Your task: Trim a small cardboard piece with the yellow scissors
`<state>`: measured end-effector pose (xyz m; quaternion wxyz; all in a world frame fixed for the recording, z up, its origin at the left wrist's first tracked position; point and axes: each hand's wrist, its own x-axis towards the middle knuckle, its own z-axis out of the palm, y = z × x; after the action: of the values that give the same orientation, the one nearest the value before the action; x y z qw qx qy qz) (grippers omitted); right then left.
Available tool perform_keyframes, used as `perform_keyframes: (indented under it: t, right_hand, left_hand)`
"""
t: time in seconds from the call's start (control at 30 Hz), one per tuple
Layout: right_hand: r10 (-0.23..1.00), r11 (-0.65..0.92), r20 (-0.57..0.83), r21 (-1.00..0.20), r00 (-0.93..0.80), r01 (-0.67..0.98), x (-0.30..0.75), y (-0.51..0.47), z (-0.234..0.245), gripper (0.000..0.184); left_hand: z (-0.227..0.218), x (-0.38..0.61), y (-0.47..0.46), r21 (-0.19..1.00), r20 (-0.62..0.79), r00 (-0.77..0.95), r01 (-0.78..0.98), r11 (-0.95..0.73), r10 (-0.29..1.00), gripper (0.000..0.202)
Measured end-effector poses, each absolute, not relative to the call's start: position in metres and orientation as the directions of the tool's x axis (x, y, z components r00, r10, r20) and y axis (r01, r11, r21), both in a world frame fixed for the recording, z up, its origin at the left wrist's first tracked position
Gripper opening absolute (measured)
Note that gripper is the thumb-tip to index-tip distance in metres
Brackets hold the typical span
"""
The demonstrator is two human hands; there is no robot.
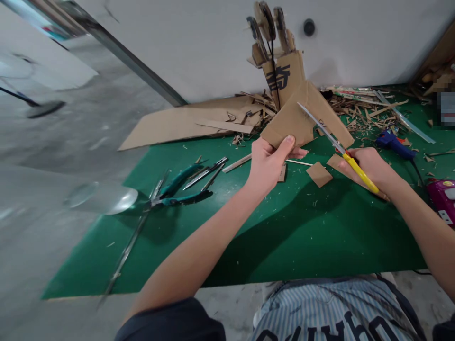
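My left hand point(265, 163) grips a folded brown cardboard piece point(284, 123) by its lower edge, thumb on top. In my right hand point(373, 166) is a pair of scissors point(357, 173) with yellow handles. Its blades point up and left and lie over or beside the right part of the cardboard; whether they bite into it I cannot tell. Right behind stands a cardboard model shaped like a hand point(284, 71), with a dark printed character and black cord. A small cardboard square point(319, 174) rests on the green table point(284, 241) between my hands.
Left on the table are teal-handled pliers point(181, 182), a utility knife point(208, 171) and a long metal strip point(128, 251). A large cardboard sheet point(170, 123) lies behind. To the right are cardboard scraps point(366, 111), a blue glue gun point(396, 144) and a purple power strip point(441, 196).
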<state>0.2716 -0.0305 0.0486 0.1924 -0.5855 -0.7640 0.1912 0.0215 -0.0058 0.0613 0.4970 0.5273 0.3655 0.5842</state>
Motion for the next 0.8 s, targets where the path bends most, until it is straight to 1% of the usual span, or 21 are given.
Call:
perform_keyframes:
  t: [0.07, 0.17, 0.27, 0.43, 0.6, 0.73, 0.8]
  right_hand:
    - [0.957, 0.271, 0.054, -0.518, -0.285, 0.811, 0.271, -0.032, 0.051, 0.045]
    - [0.943, 0.315, 0.079, -0.529, -0.324, 0.788, 0.27, -0.033, 0.052, 0.046]
    - [0.947, 0.311, 0.104, -0.528, -0.303, 0.79, 0.27, -0.03, 0.05, 0.05]
    - [0.953, 0.299, 0.111, -0.488, -0.282, 0.82, 0.27, -0.026, 0.046, 0.052]
    - [0.967, 0.236, 0.025, -0.46, -0.253, 0.856, 0.267, -0.029, 0.05, 0.053]
    - [0.972, 0.124, -0.124, -0.449, -0.2, 0.885, 0.254, -0.034, 0.06, 0.056]
    - [0.96, 0.118, -0.176, -0.446, -0.216, 0.887, 0.247, -0.035, 0.063, 0.06]
  left_hand:
    - [0.059, 0.021, -0.006, 0.956, 0.245, 0.055, -0.182, -0.231, 0.968, 0.037]
    - [0.054, 0.021, -0.006, 0.954, 0.261, 0.071, -0.173, -0.246, 0.963, 0.035]
    - [0.05, 0.022, -0.008, 0.95, 0.274, 0.081, -0.177, -0.257, 0.958, 0.034]
    - [0.047, 0.024, -0.009, 0.951, 0.269, 0.083, -0.183, -0.251, 0.96, 0.034]
    - [0.045, 0.024, -0.013, 0.954, 0.225, 0.067, -0.219, -0.206, 0.972, 0.035]
    - [0.047, 0.022, -0.021, 0.937, 0.113, 0.025, -0.334, -0.099, 0.993, 0.033]
    - [0.048, 0.019, -0.026, 0.917, 0.055, -0.008, -0.395, -0.054, 0.998, 0.032]
